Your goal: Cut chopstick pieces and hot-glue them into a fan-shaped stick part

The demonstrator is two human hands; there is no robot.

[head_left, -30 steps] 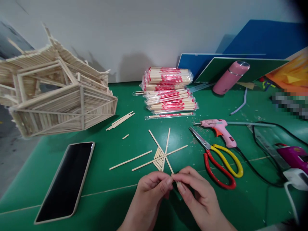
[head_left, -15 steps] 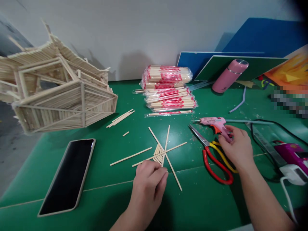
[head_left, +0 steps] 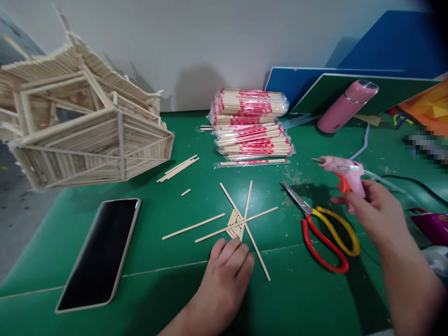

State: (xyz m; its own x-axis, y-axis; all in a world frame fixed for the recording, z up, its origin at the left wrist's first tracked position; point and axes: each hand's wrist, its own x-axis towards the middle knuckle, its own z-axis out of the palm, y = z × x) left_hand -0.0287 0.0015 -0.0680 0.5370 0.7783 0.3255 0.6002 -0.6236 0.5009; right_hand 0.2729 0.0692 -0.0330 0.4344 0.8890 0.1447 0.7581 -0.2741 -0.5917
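Observation:
My right hand (head_left: 380,212) is wrapped round the grip of a pink hot glue gun (head_left: 345,165), raised off the table with its nozzle to the left. An orange trigger and a clear glue stick at its back show. Curled near the table, my left hand (head_left: 229,275) touches the lower side of a star of crossed wooden sticks (head_left: 257,214); whatever its fingers hold is hidden. Short stick pieces (head_left: 235,225) fill one wedge of the star. Left of it lies a single stick (head_left: 193,227). Scissors (head_left: 310,214) with red and yellow handles lie beneath the glue gun, slightly parted.
A model house of sticks (head_left: 94,135) stands at left, behind a phone (head_left: 100,254). Wrapped chopstick bundles (head_left: 252,123) lie at the back. Loose sticks (head_left: 178,169) sit near the model. A pink flask (head_left: 348,106) leans by boards (head_left: 371,93). A black cord (head_left: 416,182) runs at right.
My right hand has lifted the glue gun off the table and moved it right. My left hand's fingers have curled in and shifted slightly right. The view has shifted a little.

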